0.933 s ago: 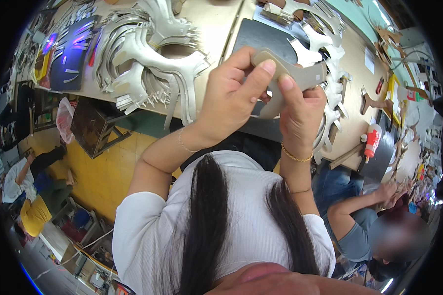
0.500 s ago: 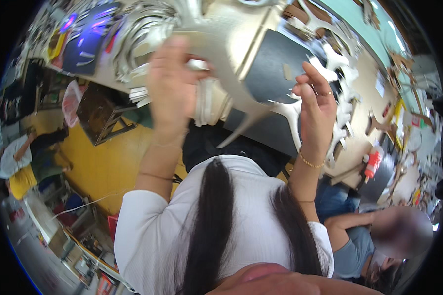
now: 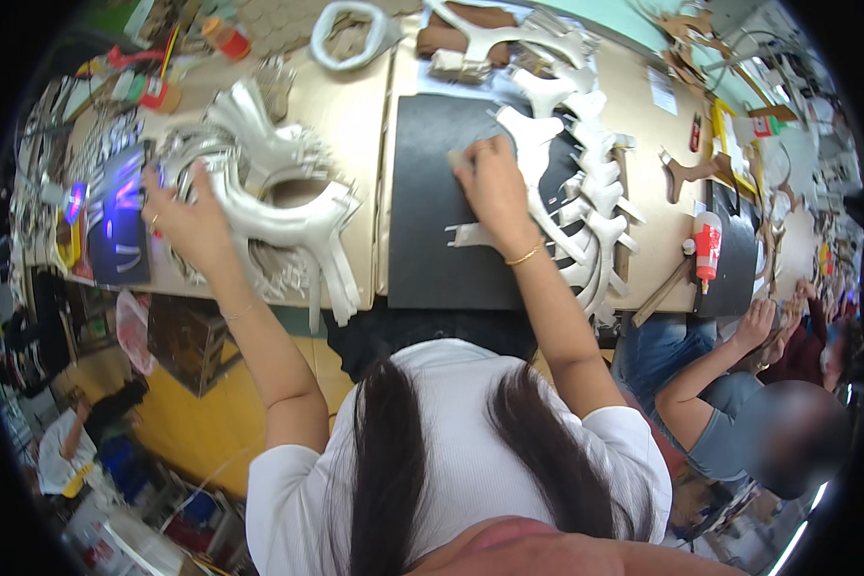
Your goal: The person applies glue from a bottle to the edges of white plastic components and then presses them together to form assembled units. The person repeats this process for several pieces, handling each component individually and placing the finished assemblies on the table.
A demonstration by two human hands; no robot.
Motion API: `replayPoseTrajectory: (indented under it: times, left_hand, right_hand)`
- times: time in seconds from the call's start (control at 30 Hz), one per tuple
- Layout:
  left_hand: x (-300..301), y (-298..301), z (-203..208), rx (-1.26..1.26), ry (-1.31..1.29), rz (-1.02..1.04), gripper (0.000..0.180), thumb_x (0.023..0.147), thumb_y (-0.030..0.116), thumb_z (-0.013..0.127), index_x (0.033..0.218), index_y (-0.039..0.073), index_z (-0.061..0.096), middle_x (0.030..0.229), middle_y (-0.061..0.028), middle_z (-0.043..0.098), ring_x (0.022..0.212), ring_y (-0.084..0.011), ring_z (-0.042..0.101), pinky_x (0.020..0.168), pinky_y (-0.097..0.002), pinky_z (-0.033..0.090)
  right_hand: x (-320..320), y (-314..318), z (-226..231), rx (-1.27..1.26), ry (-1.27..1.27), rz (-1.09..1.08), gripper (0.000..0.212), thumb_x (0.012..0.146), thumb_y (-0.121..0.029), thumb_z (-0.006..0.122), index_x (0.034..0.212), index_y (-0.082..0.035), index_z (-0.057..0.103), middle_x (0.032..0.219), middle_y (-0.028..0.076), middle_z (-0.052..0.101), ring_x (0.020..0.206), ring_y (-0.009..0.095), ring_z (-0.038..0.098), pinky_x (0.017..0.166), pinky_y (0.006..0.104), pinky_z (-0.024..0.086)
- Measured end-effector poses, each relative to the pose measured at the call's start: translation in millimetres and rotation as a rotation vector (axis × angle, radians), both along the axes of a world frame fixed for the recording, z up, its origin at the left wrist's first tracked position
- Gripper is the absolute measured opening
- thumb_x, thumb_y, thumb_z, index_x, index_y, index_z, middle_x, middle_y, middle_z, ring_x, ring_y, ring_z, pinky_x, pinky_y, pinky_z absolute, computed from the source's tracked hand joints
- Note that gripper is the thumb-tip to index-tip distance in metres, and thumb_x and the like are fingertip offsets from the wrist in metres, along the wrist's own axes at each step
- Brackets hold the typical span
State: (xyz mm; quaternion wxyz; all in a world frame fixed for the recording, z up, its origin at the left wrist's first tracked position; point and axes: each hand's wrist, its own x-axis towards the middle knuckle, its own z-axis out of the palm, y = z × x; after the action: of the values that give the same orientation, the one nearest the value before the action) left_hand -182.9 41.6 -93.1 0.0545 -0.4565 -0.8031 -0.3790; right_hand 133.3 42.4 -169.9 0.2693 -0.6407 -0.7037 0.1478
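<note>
My left hand [image 3: 190, 216] is stretched out with fingers spread, holding nothing. It hovers by the left edge of a pile of silvery-white curved cut pieces [image 3: 259, 211], close to a dark board under violet light [image 3: 123, 216]. My right hand [image 3: 497, 192] is over a black flat board [image 3: 427, 182], its thumb and fingers pinched on what looks like a small tan piece [image 3: 455, 161]. White forked cut pieces [image 3: 533, 139] lie just beyond and right of this hand. A strip-like white end [image 3: 468, 235] shows beside my right wrist, partly hidden.
Overlapping white pieces [image 3: 600, 163] form a row along the board's right side. A white ring-shaped tub [image 3: 346, 38] stands at the back. A red-and-white squeeze bottle [image 3: 707, 245] is on the right, near a seated co-worker's arm [image 3: 701, 384]. Small bottles [image 3: 158, 93] stand back left.
A curved white piece was raised near my hands; they now hold none of it. My left hand has moved left and opened wide, my right hand down onto the black board. The view has shifted.
</note>
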Motion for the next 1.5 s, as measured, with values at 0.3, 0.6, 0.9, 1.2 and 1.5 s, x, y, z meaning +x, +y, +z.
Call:
replayPoseTrajectory:
  times: [0.3,0.6,0.9,1.2,1.5]
  left_hand:
    - [271,203,-40,-0.007,0.106,-1.304,0.031,0.079,0.024,0.064,0.101,0.003,0.064,0.103,-0.0183,0.058,0.098,-0.0332,0.055,0.085,-0.0396,0.044]
    - [362,261,-74,-0.340,0.492,-1.183,0.026,0.067,0.017,0.072,0.088,0.003,0.064,0.096,-0.0177,0.062,0.094,-0.0331,0.059,0.079,-0.0435,0.047]
    - [268,241,53,-0.081,0.203,-1.078,0.028,0.078,0.020,0.064,0.102,0.006,0.061,0.081,-0.0114,0.066,0.071,-0.0212,0.062,0.064,-0.0327,0.047]
    - [141,58,144,0.307,-0.593,-1.008,0.021,0.080,0.017,0.069,0.090,-0.001,0.062,0.071,-0.0043,0.063,0.059,-0.0088,0.055,0.055,-0.0218,0.042]
    - [148,-55,73,-0.227,-1.184,-1.005,0.028,0.083,0.007,0.064,0.108,0.000,0.053,0.095,-0.0074,0.063,0.079,-0.0116,0.062,0.061,-0.0227,0.052]
  right_hand:
    - [17,-13,33,-0.054,0.382,0.097,0.035,0.079,-0.002,0.059,0.113,-0.002,0.052,0.084,0.015,0.060,0.069,0.031,0.061,0.066,0.0369,0.048]
    - [87,-30,47,-0.371,1.115,-0.173,0.020,0.087,-0.009,0.059,0.104,0.001,0.058,0.086,0.008,0.067,0.076,0.012,0.065,0.065,0.0218,0.050]
    - [92,-30,71,-0.239,1.444,-0.173,0.023,0.085,-0.006,0.061,0.106,0.003,0.058,0.091,0.012,0.065,0.081,0.018,0.066,0.069,0.0238,0.055]
    - [54,-55,115,-0.186,1.548,-0.016,0.023,0.081,-0.003,0.065,0.102,0.006,0.059,0.087,0.015,0.065,0.076,0.020,0.067,0.066,0.0263,0.057]
    - [18,-71,139,-0.232,1.385,0.114,0.015,0.078,-0.004,0.069,0.088,0.003,0.060,0.079,0.010,0.065,0.069,0.015,0.066,0.062,0.0232,0.054]
